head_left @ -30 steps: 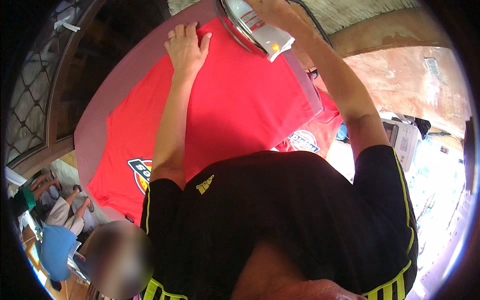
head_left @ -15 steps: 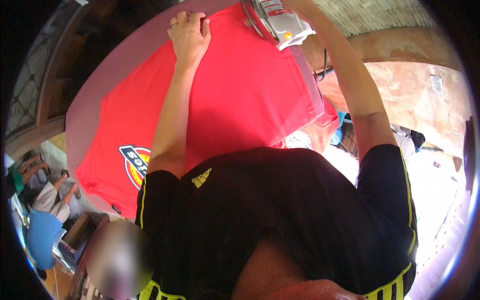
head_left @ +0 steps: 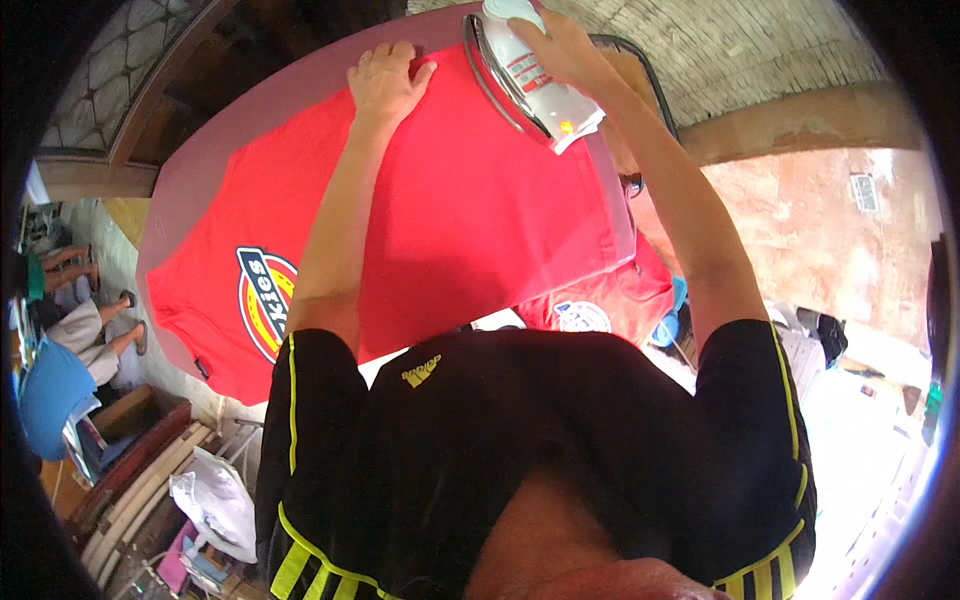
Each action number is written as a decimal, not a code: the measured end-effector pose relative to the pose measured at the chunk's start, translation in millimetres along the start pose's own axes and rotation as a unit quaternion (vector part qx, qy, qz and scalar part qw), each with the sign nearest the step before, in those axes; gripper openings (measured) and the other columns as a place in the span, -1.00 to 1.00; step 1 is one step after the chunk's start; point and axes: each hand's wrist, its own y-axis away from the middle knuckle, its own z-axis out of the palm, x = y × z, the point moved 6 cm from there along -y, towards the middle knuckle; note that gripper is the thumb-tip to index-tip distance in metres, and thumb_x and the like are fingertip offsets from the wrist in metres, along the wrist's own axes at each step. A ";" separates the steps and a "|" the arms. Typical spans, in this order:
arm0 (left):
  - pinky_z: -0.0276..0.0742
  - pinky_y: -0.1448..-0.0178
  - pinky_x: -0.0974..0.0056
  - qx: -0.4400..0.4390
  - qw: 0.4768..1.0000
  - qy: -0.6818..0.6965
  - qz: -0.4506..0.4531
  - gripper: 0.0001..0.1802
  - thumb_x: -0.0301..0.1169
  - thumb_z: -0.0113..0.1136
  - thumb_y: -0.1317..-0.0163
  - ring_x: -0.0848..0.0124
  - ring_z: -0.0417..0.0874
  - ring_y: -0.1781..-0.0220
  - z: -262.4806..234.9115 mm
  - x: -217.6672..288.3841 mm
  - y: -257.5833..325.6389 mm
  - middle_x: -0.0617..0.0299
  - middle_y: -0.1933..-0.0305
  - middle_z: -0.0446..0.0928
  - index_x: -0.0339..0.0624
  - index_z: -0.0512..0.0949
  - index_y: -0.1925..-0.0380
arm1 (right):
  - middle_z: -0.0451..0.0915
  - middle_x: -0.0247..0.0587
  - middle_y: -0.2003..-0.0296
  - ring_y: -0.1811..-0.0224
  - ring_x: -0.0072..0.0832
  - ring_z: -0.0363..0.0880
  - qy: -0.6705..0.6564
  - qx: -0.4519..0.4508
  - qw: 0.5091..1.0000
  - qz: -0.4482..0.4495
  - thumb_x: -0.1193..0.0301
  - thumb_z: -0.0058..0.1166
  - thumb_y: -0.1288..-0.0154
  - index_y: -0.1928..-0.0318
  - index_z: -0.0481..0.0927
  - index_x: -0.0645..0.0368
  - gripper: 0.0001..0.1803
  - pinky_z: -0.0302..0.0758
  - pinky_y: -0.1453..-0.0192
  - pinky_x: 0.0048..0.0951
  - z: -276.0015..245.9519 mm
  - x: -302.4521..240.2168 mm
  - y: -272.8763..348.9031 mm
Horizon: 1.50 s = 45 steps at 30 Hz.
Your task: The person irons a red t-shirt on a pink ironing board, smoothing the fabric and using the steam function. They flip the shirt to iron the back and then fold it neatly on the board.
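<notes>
A red T-shirt (head_left: pixel 470 220) with a printed badge lies spread over a mauve-covered ironing board (head_left: pixel 215 150). My right hand (head_left: pixel 560 50) is wrapped round the handle of a white clothes iron (head_left: pixel 548 100) with a shiny metal rim and an orange light lit. The iron is on the cloth at the far right edge of the shirt; its underside is hidden. My left hand (head_left: pixel 386 84) lies on the shirt's far edge, left of the iron, fingers stretched forward and thumb apart.
Another red garment (head_left: pixel 640 290) with a white print shows below the board's right edge. A wall (head_left: pixel 780 220) stands at the right. On the left are a seated person's legs (head_left: pixel 105 325), wooden poles (head_left: pixel 150 490) and a white plastic bag (head_left: pixel 215 500).
The whole view has shifted, so the board sits lower in it. The iron shows more fully, a little nearer and to the left. My left thumb is spread wider from the fingers.
</notes>
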 end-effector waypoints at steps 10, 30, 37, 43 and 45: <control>0.53 0.19 0.01 -0.060 0.997 0.050 -0.006 -0.53 0.12 0.13 -0.32 0.09 0.67 0.26 -17.1 -56.0 17.8 0.12 0.38 0.63 -0.08 0.57 0.37 | 0.66 0.26 0.28 0.18 0.16 0.65 0.023 -0.006 0.992 -0.121 -0.06 -0.01 -0.42 0.04 0.58 0.31 -0.41 0.52 0.02 0.00 -18.5 -31.0 37.2; 0.44 0.18 0.24 -0.142 0.973 0.164 -0.081 -0.63 -0.13 0.18 -0.40 0.34 0.48 0.38 -106.0 -242.6 98.2 0.12 0.45 0.48 -0.26 0.55 0.31 | 0.66 0.03 0.36 0.33 -0.08 0.67 0.041 -0.223 0.910 -0.348 0.16 0.23 -0.30 0.03 0.60 0.16 -0.63 0.57 0.21 -0.22 29.6 -108.7 -52.1; 0.47 0.09 0.22 -0.125 0.965 0.208 -0.096 -0.69 -0.14 0.16 -0.39 0.34 0.56 0.25 -109.4 -249.6 99.2 0.15 0.28 0.56 -0.19 0.57 0.20 | 0.66 -0.08 0.44 0.45 -0.24 0.67 0.033 -0.202 0.890 -0.407 0.17 0.23 -0.34 0.07 0.57 0.17 -0.65 0.54 0.34 -0.36 70.8 -168.6 -56.6; 0.55 0.08 0.03 -0.099 0.984 0.120 -0.084 -0.73 -0.26 0.14 -0.35 -0.07 0.64 0.15 -127.5 -232.4 94.8 -0.09 0.18 0.63 -0.23 0.62 0.15 | 0.66 -0.02 0.40 0.39 -0.21 0.67 0.052 -0.224 0.906 -0.356 0.08 0.13 -0.40 0.07 0.57 0.20 -0.59 0.54 0.29 -0.29 102.0 -220.9 -54.7; 0.56 0.14 0.03 -0.053 0.990 0.112 -0.060 -0.72 -0.25 0.14 -0.35 -0.10 0.65 0.22 -133.3 -230.9 99.2 -0.11 0.27 0.63 -0.26 0.62 0.21 | 0.64 0.17 0.39 0.30 -0.01 0.67 0.070 -0.226 0.895 -0.378 0.09 0.14 -0.36 0.11 0.54 0.25 -0.57 0.55 0.22 -0.14 103.8 -242.7 -51.9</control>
